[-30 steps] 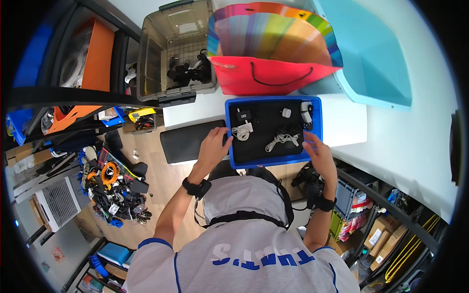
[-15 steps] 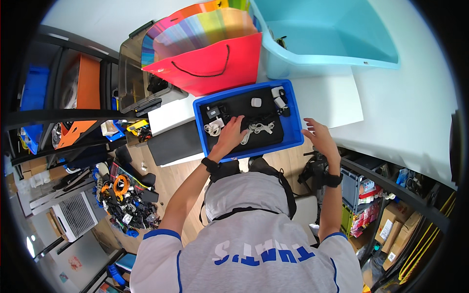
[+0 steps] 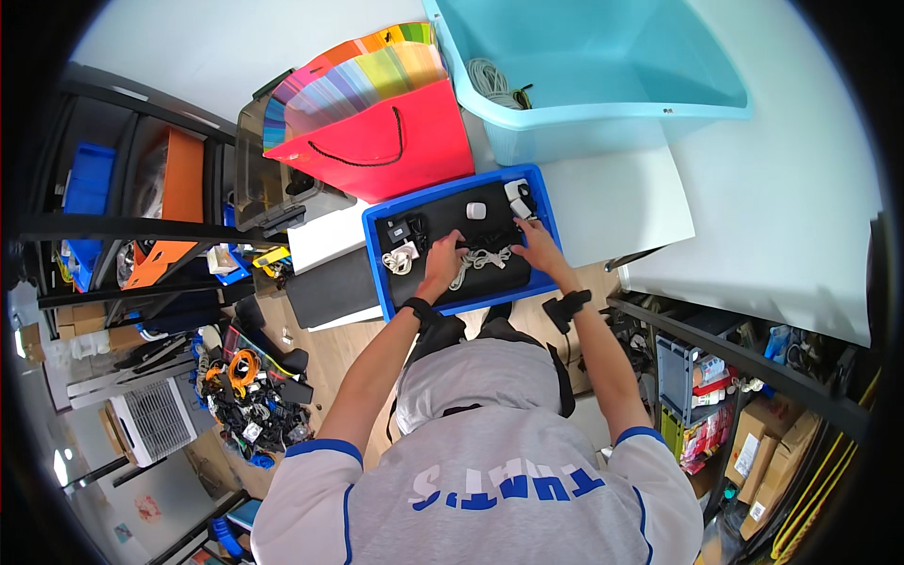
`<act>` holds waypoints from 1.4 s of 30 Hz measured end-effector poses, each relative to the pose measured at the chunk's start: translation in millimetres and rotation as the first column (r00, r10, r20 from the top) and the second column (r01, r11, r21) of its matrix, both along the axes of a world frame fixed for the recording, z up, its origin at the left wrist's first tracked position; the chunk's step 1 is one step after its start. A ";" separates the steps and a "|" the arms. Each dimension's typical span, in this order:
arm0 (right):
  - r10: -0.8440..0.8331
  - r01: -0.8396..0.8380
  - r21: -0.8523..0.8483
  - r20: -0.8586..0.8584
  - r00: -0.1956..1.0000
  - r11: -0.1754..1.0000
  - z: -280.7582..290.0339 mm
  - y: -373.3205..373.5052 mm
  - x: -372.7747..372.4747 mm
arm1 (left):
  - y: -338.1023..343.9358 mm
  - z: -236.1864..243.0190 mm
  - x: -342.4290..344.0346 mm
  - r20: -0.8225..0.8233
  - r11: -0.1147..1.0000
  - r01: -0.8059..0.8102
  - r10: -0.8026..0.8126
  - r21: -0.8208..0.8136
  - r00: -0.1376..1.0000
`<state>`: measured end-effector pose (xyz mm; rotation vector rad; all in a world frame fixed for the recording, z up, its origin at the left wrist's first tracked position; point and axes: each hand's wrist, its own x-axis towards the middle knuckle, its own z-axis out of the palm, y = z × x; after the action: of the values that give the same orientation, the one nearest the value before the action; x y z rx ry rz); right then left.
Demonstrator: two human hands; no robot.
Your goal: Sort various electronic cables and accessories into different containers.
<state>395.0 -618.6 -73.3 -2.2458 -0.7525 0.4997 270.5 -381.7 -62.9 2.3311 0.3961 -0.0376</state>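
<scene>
A blue tray (image 3: 460, 300) with a dark lining sits in front of me, holding chargers and cables. Within it, my left hand (image 3: 442, 267) reaches down beside a bundled white cable (image 3: 488, 257), thumb and index finger apart at a black cable (image 3: 484, 238). My right hand (image 3: 540, 249) is over the tray's right side, fingers spread around the other end of that black cable; contact is unclear. Left of my hands lie a black power adapter (image 3: 399, 231) and a coiled white cable (image 3: 399, 259). Farther back are a small white charger (image 3: 476, 211) and white adapters (image 3: 517, 197).
Behind the tray stand a red paper bag (image 3: 377, 151) and a light blue tub (image 3: 603, 122) with a coiled grey cable (image 3: 490, 83) inside. A heap of cables (image 3: 252, 405) lies on the floor at left. Shelving (image 3: 744, 353) lines the right side.
My right hand has moved left, from outside the tray's right edge to over its contents. My left hand stays in the tray. The view has shifted, showing the coiled grey cable in the tub.
</scene>
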 end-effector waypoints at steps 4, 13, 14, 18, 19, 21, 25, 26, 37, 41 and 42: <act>-0.235 0.235 -0.026 0.023 0.972 0.972 -18.0 19.4 -15.9 | -9.6 4.2 -5.2 0.147 1.000 0.000 -0.005 0.032 0.989; -0.352 0.427 0.261 -0.291 0.890 0.865 3.7 0.5 -17.4 | -12.2 59.7 -19.2 0.236 0.994 -0.080 0.094 -0.070 0.967; -0.314 0.446 0.369 -0.365 0.876 0.816 17.0 0.3 -18.3 | -8.2 70.8 -23.5 0.253 0.992 -0.094 0.112 -0.082 0.961; -0.151 0.368 0.473 -0.435 0.888 0.801 106.2 -9.1 -14.6 | 6.9 142.2 -37.9 0.258 0.963 -0.136 0.196 -0.233 0.946; -0.066 0.334 0.522 -0.466 0.883 0.785 135.7 -9.1 -17.0 | 10.3 163.5 -43.4 0.245 0.932 -0.151 0.239 -0.329 0.940; 0.021 0.304 0.571 -0.492 0.871 0.762 176.6 -8.3 -23.6 | 18.7 201.9 -53.6 0.226 0.879 -0.199 0.319 -0.433 0.921; 0.111 0.232 0.596 -0.481 0.869 0.769 225.2 17.3 -47.4 | 42.2 248.8 -73.2 0.286 0.813 -0.267 0.459 -0.518 0.841; 0.115 0.241 0.609 -0.485 0.867 0.755 229.6 24.7 -54.2 | 47.0 262.3 -79.2 0.292 0.813 -0.272 0.464 -0.515 0.837; 0.282 0.056 0.627 -0.425 0.860 0.777 289.3 147.1 -97.6 | 153.9 304.6 -127.6 0.384 0.686 -0.178 0.580 -0.705 0.718; 0.291 0.018 0.641 -0.373 0.881 0.767 297.0 210.4 -108.7 | 213.1 311.3 -134.1 0.376 0.658 -0.209 0.630 -0.723 0.679; 0.291 -0.008 0.655 -0.325 0.900 0.756 293.7 228.0 -111.0 | 228.0 312.2 -135.1 0.352 0.637 -0.241 0.657 -0.733 0.666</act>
<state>284.0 -390.6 220.5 -1.3772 -0.7442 0.6494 135.4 -153.8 249.3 1.3743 0.5616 0.7183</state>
